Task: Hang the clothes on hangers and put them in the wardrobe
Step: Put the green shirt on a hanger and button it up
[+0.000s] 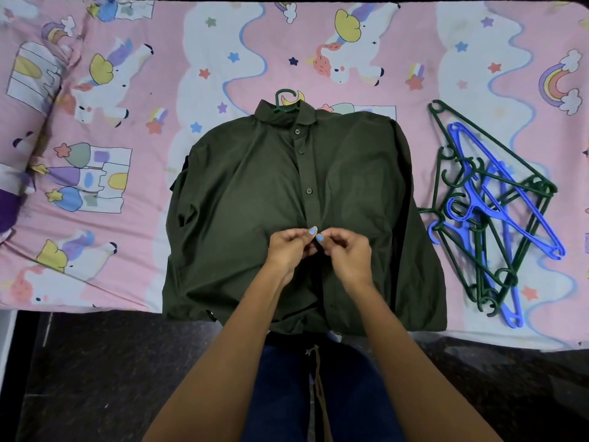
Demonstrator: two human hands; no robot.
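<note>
Head view looks straight down on a dark green shirt (255, 193) laid flat, front up, on a bed covered by a pink unicorn-print sheet (143, 90). The shirt's collar points away from the person and its hem reaches the near edge of the bed. A green hanger hook (284, 98) sticks out above the collar, so a hanger sits inside the shirt; the rest of it is hidden by the cloth. 3 buttons (301, 151) show along the placket above the hands.

Both hands meet at the placket, low on the shirt's middle. The left hand (287, 250) has its fingers curled, its grip closed in a pinch on the placket's edge. The right hand (345, 253) mirrors it, thumb and fingers pinching the cloth just beside the left; their fingertips, with blue-painted nails, nearly touch. Whether a button lies between them cannot be told.

To the right of the shirt, apart from it, a loose pile of green and blue hangers (490, 212) lies tangled on the sheet. A pillow (28, 90) in the same print sits at the far left. Blue trousers (287, 393) and dark floor (95, 378) fill the bottom.
</note>
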